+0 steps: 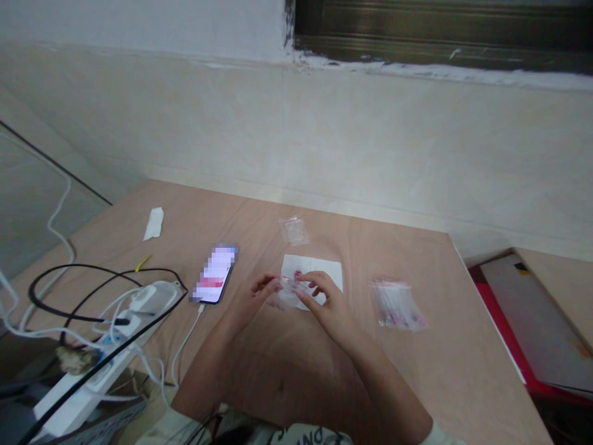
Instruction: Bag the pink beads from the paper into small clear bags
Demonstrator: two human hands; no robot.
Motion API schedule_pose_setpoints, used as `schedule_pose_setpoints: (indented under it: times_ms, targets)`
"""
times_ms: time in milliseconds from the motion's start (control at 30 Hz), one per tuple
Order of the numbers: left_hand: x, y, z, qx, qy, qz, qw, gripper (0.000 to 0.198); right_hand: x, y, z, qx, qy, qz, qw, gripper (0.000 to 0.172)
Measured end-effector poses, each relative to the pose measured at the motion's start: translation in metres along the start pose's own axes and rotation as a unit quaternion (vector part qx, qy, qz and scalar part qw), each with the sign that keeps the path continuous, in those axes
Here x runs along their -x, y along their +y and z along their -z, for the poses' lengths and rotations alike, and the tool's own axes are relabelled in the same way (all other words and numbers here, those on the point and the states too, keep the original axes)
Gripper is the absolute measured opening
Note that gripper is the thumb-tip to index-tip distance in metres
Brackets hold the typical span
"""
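Note:
Between my hands is a small clear zip bag, pinched at its two sides over a white sheet of paper. My left hand grips the bag's left edge with thumb and fingers. On the other side my right hand holds it between thumb and forefinger, the other fingers curled. A small pinkish-red item shows on the paper just behind the bag. Beyond the paper lie flat clear zip bags. To the right rests a stack of filled zip bags with pink bits inside.
A phone with a white charging cable lies left of my hands. Farther left are a white power strip with tangled cables, a yellow tie and a white scrap. A wall stands behind the wooden table; a red-edged box is at right.

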State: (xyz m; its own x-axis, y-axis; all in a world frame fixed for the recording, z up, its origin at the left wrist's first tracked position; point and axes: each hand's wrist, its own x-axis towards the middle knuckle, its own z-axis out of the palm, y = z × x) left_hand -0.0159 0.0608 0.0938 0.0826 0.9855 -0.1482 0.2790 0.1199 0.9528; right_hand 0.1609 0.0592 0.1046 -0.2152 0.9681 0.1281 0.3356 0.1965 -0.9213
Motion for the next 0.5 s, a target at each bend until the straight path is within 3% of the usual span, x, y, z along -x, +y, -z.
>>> schedule_pose_setpoints:
  times_ms: [100, 233, 500]
  targets:
    - [0.001, 0.006, -0.001, 0.006, -0.001, 0.003, 1.000, 0.021, 0.002, 0.003, -0.003, -0.020, 0.011, 0.003, 1.000, 0.020]
    - [0.002, 0.010, -0.003, 0.005, 0.003, 0.002, 1.000, 0.021, 0.001, 0.006, -0.006, -0.055, 0.031, -0.043, 0.997, 0.015]
    - [0.004, 0.015, 0.000, -0.044, -0.007, -0.010, 0.999, 0.019, -0.002, -0.001, 0.005, -0.077, 0.055, -0.076, 0.993, 0.012]
